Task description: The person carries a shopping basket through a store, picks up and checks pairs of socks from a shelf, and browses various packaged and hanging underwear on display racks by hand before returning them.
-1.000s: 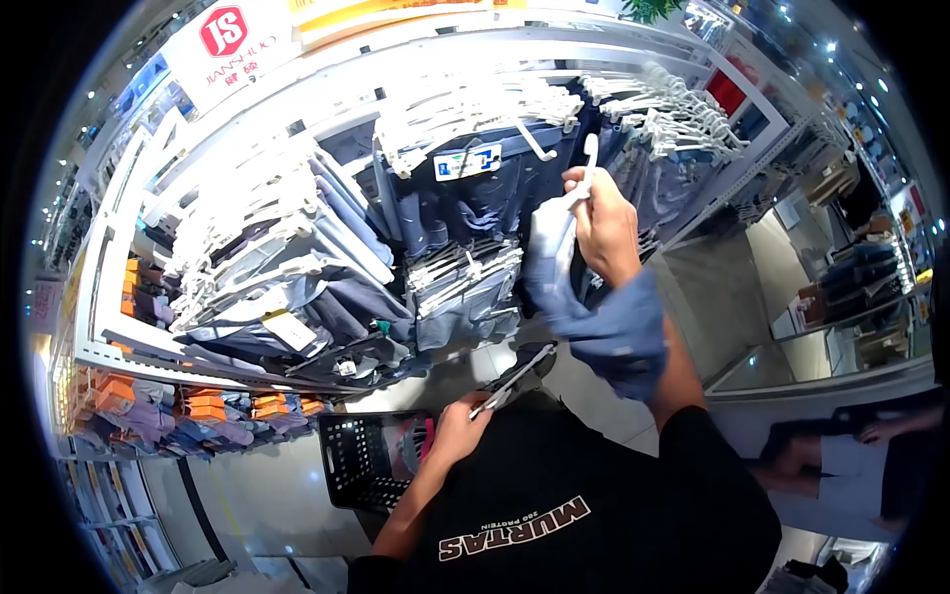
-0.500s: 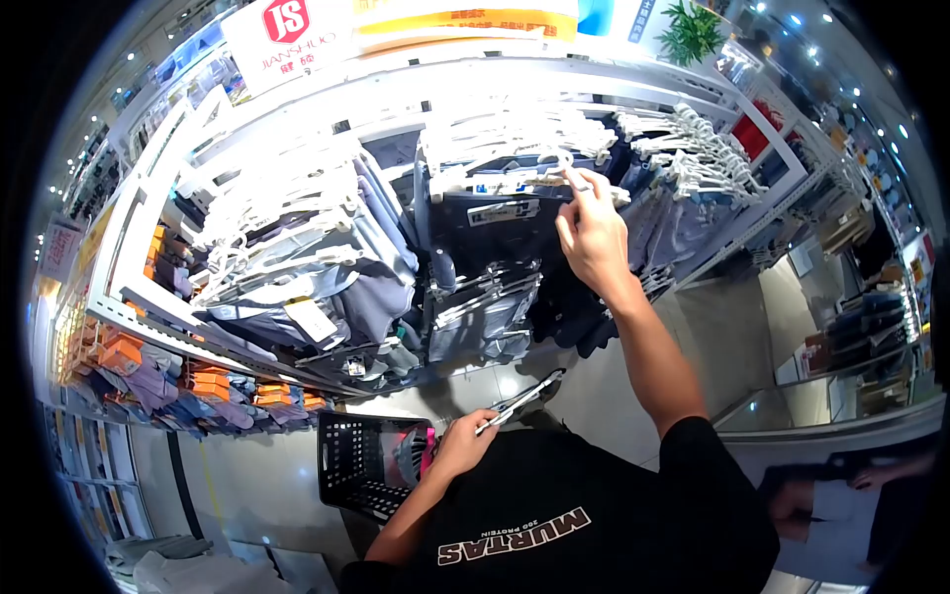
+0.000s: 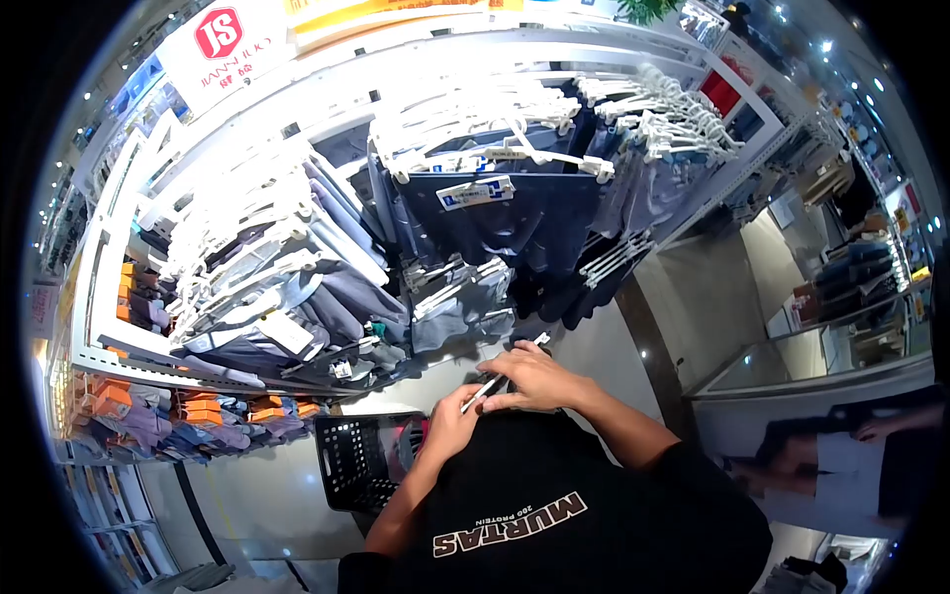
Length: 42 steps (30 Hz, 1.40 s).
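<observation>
Low in front of my black shirt, my left hand [image 3: 454, 420] is closed around one end of a white clothes hanger [image 3: 482, 392]. My right hand [image 3: 536, 380] lies over the other part of it, fingers bent and thumb on the near side. The hanger's far tip sticks out past those fingers. Anything hanging from it is hidden behind my hands and shirt. Ahead, dark shorts [image 3: 539, 213] with a white tag [image 3: 477, 192] hang at the front of the middle row on a white clip hanger [image 3: 515, 153].
A black shopping basket [image 3: 341, 460] stands at my lower left. Grey clothes on white hangers [image 3: 247, 257] fill the rack's left side, more [image 3: 673, 129] the right. Orange-tagged items [image 3: 203, 411] line the lower left shelf. A white rack frame [image 3: 91, 287] borders them.
My right hand has let go of the hanger on the rack and come down to the one in my left hand. The front shorts now hang unobstructed. The view has shifted slightly.
</observation>
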Tool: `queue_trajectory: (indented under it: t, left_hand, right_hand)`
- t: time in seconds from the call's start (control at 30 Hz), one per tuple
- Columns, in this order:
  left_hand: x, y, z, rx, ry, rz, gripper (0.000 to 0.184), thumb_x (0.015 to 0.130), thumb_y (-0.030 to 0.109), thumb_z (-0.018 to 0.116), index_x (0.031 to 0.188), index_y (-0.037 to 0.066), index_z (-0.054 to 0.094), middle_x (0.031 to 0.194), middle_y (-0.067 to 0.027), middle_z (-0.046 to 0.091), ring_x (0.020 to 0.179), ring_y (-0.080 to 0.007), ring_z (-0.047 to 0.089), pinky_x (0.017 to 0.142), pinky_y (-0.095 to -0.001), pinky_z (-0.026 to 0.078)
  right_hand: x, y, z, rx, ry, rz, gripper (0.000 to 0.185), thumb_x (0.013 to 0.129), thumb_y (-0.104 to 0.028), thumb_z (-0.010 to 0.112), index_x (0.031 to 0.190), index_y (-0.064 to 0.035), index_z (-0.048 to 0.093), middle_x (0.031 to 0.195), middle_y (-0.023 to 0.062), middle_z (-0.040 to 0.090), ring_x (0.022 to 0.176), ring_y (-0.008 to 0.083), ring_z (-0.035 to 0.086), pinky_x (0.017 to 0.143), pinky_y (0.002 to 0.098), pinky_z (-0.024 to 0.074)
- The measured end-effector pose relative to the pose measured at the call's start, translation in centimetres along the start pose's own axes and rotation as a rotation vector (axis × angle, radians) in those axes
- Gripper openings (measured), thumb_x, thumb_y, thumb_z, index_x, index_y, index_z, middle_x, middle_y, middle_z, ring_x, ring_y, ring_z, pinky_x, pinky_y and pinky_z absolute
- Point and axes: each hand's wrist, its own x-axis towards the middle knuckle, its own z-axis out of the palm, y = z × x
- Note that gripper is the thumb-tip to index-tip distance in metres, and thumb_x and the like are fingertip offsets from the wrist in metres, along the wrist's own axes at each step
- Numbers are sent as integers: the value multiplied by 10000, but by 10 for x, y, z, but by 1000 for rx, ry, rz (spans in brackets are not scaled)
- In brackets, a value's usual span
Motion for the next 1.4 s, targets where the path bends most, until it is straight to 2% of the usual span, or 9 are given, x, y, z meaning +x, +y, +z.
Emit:
queue_trajectory:
  t: [0.2,0.23,0.37,0.53,0.67,0.8,0.97,1.2,1.4]
  left_hand:
    - [3,13,-1,99,89,131,270,942,155,656,1167,7,678,1040,-168,718,952,-291,701,850,-367,519]
    - [4,21,-8,146,165,300,291,925,121,669,1185,-9,667,1185,-181,679,1099,-299,656,967,-372,482]
    - [-5,34,-49,81,489,328,325,902,68,686,1209,-35,651,1321,-201,599,1232,-336,570,1088,-405,411]
    - [-41,-33,-78,113,280,-58,340,922,190,703,1191,-13,664,1147,-176,684,1069,-286,660,937,-359,507]
    - [-77,-57,-69,426,37,-114,361,923,289,690,1158,15,679,1121,-191,692,1041,-367,667,912,-408,516]
    - [-88,-118,-26,194,92,-132,269,913,184,704,1104,-5,686,1056,-196,716,989,-324,694,871,-386,535]
    - [-84,-124,-12,49,186,-175,252,898,123,725,1105,-15,692,1002,-178,743,903,-254,710,814,-350,549]
    - [-85,-134,-12,-29,161,-121,314,893,152,741,1141,-30,681,1020,-172,741,907,-245,697,832,-348,540]
    - [-86,-136,-10,-13,136,-190,320,894,169,740,1154,-8,682,1052,-170,732,944,-251,682,852,-360,533]
  right_hand:
    - [9,14,-5,-63,34,23,368,930,-445,670,964,-84,734,793,77,686,858,269,646,980,420,379]
    - [10,20,-11,-47,138,-7,387,925,-454,672,895,-71,716,785,91,692,826,292,659,932,443,405]
    - [19,24,-82,-49,420,-25,220,907,-239,732,804,-47,706,708,89,656,639,257,611,657,368,468]
    - [38,-3,-168,64,740,50,142,926,-121,719,878,8,684,745,77,698,667,126,641,632,287,495]
    - [61,-21,-195,58,913,-4,150,921,-117,732,929,24,682,769,115,727,725,167,724,653,280,549]
    - [84,-14,-183,38,802,-15,148,896,-97,743,925,29,671,777,148,722,725,194,730,651,292,551]
    - [96,-11,-154,-16,949,-48,184,866,-91,748,986,-2,641,725,110,668,598,206,631,571,323,491]
    - [82,1,-134,-208,961,-32,450,832,-108,754,1254,-35,615,1186,160,613,1067,327,594,921,405,494]
    - [49,11,-132,-158,927,33,553,844,-109,760,1356,-29,566,1378,169,546,1249,347,541,1020,398,475]
